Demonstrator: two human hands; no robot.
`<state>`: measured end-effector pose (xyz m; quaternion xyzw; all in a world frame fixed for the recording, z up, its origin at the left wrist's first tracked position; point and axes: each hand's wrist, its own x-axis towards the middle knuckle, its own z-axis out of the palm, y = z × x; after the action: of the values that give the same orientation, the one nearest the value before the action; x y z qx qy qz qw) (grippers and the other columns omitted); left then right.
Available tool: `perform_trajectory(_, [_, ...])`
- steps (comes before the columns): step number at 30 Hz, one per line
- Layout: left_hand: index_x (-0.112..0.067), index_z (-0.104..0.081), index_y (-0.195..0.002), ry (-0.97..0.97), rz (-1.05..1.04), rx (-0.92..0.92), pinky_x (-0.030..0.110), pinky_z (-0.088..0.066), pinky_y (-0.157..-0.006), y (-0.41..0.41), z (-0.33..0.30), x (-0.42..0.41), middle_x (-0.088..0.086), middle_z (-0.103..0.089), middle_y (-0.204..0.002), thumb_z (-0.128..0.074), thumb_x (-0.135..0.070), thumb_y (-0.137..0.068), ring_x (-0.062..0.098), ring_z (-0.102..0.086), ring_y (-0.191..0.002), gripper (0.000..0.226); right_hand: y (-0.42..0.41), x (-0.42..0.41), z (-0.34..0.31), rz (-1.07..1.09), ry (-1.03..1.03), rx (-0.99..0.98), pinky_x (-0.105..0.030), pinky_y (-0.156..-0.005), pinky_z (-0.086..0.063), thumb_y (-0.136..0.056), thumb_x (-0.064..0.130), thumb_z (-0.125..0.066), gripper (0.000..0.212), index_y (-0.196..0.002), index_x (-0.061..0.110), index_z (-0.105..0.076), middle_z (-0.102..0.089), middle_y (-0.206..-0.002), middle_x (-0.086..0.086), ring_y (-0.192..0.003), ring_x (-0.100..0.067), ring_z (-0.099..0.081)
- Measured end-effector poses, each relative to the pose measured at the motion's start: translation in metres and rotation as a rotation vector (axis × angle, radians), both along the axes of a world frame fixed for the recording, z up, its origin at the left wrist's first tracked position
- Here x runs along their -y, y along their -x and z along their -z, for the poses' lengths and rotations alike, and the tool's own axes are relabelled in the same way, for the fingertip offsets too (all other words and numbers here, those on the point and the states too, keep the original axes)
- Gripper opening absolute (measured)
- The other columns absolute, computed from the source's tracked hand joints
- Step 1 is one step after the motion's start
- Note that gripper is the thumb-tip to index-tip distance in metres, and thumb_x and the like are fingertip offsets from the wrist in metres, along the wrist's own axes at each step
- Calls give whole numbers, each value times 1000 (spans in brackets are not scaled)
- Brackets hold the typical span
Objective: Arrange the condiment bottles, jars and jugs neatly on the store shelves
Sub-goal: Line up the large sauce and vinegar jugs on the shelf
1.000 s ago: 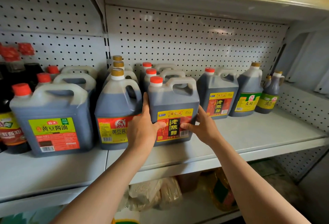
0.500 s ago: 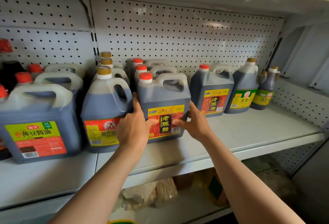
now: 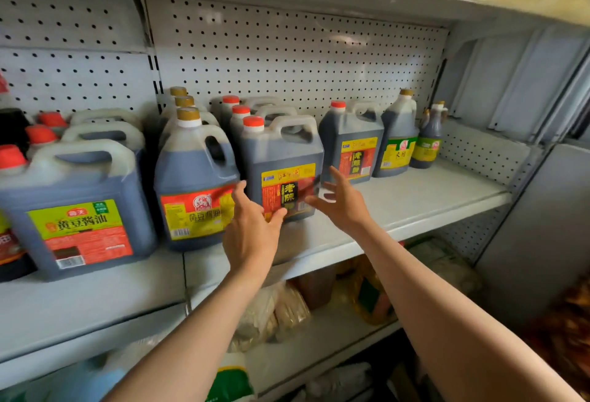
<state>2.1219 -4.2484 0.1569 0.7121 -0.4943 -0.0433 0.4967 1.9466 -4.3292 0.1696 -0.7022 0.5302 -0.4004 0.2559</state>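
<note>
Left hand (image 3: 252, 229), fingers spread and holding nothing, hovers at 7 o'clock of the vinegar jug (image 3: 281, 165); right hand (image 3: 341, 203), likewise spread and empty, sits at its 4 o'clock. The jug stands upright on the shelf (image 3: 415, 207), just beside the soy-sauce jug (image 3: 194, 178) at its 9 o'clock. Nearly full of dark liquid, it likely handles heavy; stiff plastic walls (possibly slick) favour the moulded top handle. Red cap, yellow-and-red label.

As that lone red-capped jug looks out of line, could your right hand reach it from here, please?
Probably yes: the right hand is open, holds nothing, and bare shelf lies between it and the jug.
</note>
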Motion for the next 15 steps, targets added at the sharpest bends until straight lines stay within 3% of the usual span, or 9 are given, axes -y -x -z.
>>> perform_trajectory(3, [-24,-40,-135,21,192,-76,33,-47,-68,8,19,-14,-6,-59,-112,-79,-39,-78,19,-66,-88,70,10,-34,10,128,-19,-49,-35,-98,-48,-79,48,-80,97,-156,20,-28,-58,-143,-7,-126,-23,-59])
perform_trajectory(7, [-29,-48,-118,-19,458,-191,9,-40,-68,18,47,-37,-7,-51,-115,-82,-33,-78,2,-61,-85,52,25,-86,35,298,-38,-144,-35,-99,-43,-79,52,-79,84,-148,23,-41,-60,-136,-3,-127,-23,-52])
perform_trajectory(8, [-32,-48,-113,-41,504,-205,9,-42,-70,19,55,-46,-7,-51,-114,-82,-32,-77,0,-60,-86,49,29,-99,43,332,-46,-185,-34,-99,-41,-79,54,-78,80,-146,24,-44,-59,-135,-3,-126,-23,-49])
perform_trajectory(11, [-35,-50,-108,-166,624,-253,18,-49,-76,19,86,-69,-7,-56,-114,-82,-34,-77,0,-62,-88,44,39,-138,71,398,-132,-264,-35,-106,-40,-79,58,-76,76,-142,25,-50,-54,-139,-3,-127,-22,-46])
perform_trajectory(13, [-34,-54,-109,-280,663,-269,8,-42,-70,17,107,-83,-7,-59,-116,-81,-38,-78,0,-60,-89,41,42,-164,94,413,-206,-285,-34,-106,-39,-80,61,-74,75,-142,26,-51,-52,-142,-3,-130,-22,-46])
perform_trajectory(15, [-31,-58,-115,-419,673,-255,10,-39,-67,13,135,-96,-5,-60,-120,-79,-42,-79,8,-59,-97,44,43,-188,126,411,-293,-310,-34,-105,-38,-81,62,-71,73,-141,25,-52,-51,-144,-4,-134,-22,-44])
